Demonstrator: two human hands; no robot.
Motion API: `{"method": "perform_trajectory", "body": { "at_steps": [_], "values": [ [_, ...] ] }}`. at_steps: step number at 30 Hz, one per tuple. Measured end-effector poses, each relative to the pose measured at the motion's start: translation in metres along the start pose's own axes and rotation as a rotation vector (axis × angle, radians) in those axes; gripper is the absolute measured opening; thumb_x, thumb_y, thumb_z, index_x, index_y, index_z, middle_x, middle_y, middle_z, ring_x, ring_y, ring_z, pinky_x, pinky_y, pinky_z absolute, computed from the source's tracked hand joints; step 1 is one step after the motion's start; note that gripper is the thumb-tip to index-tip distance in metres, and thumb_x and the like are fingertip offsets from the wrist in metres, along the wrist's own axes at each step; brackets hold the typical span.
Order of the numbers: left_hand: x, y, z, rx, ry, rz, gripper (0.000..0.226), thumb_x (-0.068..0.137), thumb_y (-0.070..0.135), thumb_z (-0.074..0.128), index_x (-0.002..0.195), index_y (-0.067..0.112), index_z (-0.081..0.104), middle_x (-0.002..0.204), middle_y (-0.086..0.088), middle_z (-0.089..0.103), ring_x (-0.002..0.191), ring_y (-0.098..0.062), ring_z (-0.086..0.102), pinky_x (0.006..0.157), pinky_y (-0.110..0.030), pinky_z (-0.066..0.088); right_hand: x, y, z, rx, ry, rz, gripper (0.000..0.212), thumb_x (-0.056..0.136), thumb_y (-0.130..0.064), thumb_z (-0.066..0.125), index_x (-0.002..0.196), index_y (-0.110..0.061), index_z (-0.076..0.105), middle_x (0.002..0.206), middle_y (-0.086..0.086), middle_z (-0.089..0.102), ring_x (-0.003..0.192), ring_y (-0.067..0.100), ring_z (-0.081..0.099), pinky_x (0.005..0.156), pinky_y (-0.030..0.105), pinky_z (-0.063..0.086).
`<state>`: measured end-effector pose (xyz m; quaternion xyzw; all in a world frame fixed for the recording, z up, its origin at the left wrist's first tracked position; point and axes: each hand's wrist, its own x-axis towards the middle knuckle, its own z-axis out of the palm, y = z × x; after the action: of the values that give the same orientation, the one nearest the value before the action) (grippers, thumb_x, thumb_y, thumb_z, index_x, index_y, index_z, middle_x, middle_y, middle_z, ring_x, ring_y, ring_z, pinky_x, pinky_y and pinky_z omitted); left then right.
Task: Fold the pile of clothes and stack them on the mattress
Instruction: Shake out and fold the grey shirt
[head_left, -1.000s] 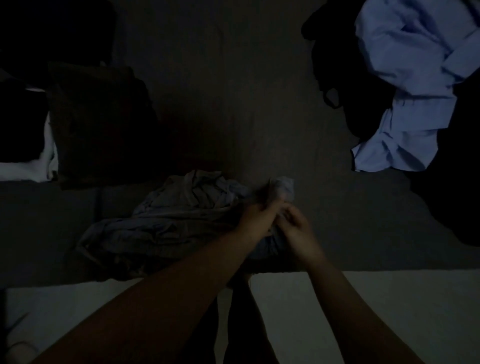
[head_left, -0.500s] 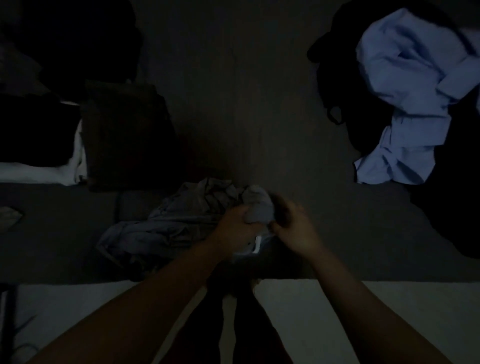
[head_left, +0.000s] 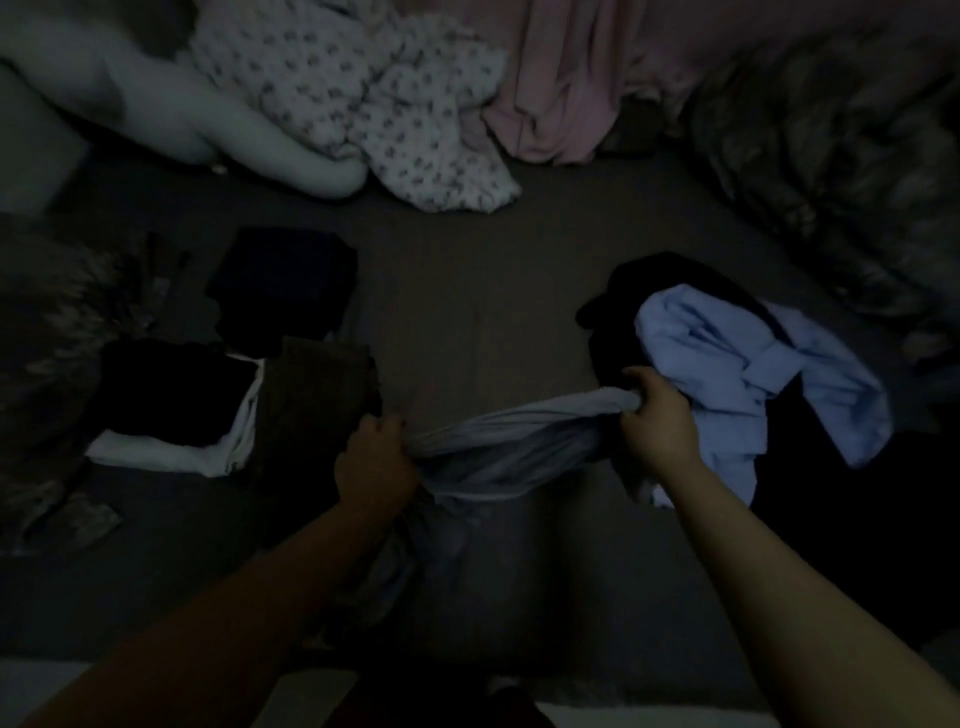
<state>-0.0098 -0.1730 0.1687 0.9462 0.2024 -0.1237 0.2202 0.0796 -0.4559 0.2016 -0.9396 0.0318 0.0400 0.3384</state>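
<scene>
Two hands, one grey cloth between them. Left hand (head_left: 375, 462) curled tight round the left end of the grey cloth (head_left: 498, 447). Right hand (head_left: 658, 415) curled tight round the right end, a bit higher up. Cloth pulled out in a long bunch from hand to hand, the rest hanging down toward the body, above the dark mattress (head_left: 467, 291).

On the right, one pile of clothes not folded: one light blue shirt (head_left: 737, 374) crumpled on top of some black clothes (head_left: 639, 291). How many black ones, hard to tell in the dim light. Right hand just beside the blue shirt.

On the left, folded things close together. One black pile (head_left: 283, 286) farther back. One black folded piece (head_left: 171, 395) on top of one white folded piece (head_left: 171, 457). One dark brown folded piece (head_left: 311, 410) just beside those, near the left hand.

At the far edge, one white pillow (head_left: 171, 119), one white cloth with small dark spots (head_left: 395, 114), one pink cloth (head_left: 566, 78). Far right, one big dark blanket (head_left: 841, 171), puffy and blurred. Far left, something dark and patterned, too dim to tell.
</scene>
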Motion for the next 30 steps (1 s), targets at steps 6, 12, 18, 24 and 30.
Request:
{"method": "perform_trajectory", "body": {
  "at_steps": [6, 12, 18, 24, 30],
  "values": [
    [0.019, -0.004, -0.049, -0.409, 0.162, -0.132, 0.025, 0.088, 0.004, 0.043, 0.081, 0.02, 0.062, 0.104, -0.014, 0.064, 0.093, -0.033, 0.061, 0.077, -0.029, 0.045, 0.017, 0.01, -0.061, -0.091, -0.077, 0.042, 0.03, 0.088, 0.004, 0.048, 0.113, -0.001, 0.063, 0.116, 0.021, 0.062, 0.111, 0.036, 0.056, 0.085, 0.033, 0.04],
    [0.018, 0.039, -0.039, -0.381, -0.227, 0.239, 0.032, 0.09, 0.011, 0.054, 0.119, 0.001, 0.059, 0.111, -0.02, 0.065, 0.103, -0.032, 0.061, 0.09, -0.028, 0.045, 0.003, -0.039, -0.068, 0.037, -0.332, -0.16, 0.03, 0.089, 0.006, 0.045, 0.104, -0.014, 0.062, 0.103, 0.002, 0.062, 0.095, 0.007, 0.056, 0.079, 0.017, 0.039],
    [0.012, 0.105, -0.026, -0.161, -0.342, 0.607, 0.057, 0.086, 0.02, 0.063, 0.138, 0.012, 0.041, 0.136, -0.011, 0.046, 0.123, -0.025, 0.044, 0.098, -0.024, 0.034, 0.002, -0.105, -0.086, 0.111, -0.566, -0.268, 0.025, 0.087, 0.0, 0.056, 0.104, -0.017, 0.063, 0.103, -0.002, 0.065, 0.093, 0.001, 0.06, 0.079, 0.011, 0.048],
    [0.017, 0.068, -0.027, 0.094, -0.375, 0.36, 0.035, 0.095, 0.037, 0.047, 0.114, 0.01, 0.056, 0.121, -0.009, 0.058, 0.112, -0.026, 0.056, 0.09, -0.032, 0.046, 0.027, -0.134, -0.14, -0.182, -0.637, -0.349, 0.05, 0.073, -0.015, 0.078, 0.115, -0.029, 0.053, 0.114, -0.007, 0.057, 0.1, 0.012, 0.059, 0.086, 0.031, 0.051],
    [0.051, -0.005, -0.074, -0.071, -0.218, 0.185, 0.024, 0.092, 0.013, 0.053, 0.108, -0.002, 0.061, 0.113, -0.02, 0.064, 0.106, -0.032, 0.06, 0.086, -0.032, 0.043, 0.052, -0.119, -0.195, -0.345, -0.447, -0.43, 0.029, 0.072, -0.014, 0.08, 0.084, -0.034, 0.061, 0.095, -0.004, 0.052, 0.091, 0.01, 0.053, 0.082, 0.028, 0.042]
  ]
}}
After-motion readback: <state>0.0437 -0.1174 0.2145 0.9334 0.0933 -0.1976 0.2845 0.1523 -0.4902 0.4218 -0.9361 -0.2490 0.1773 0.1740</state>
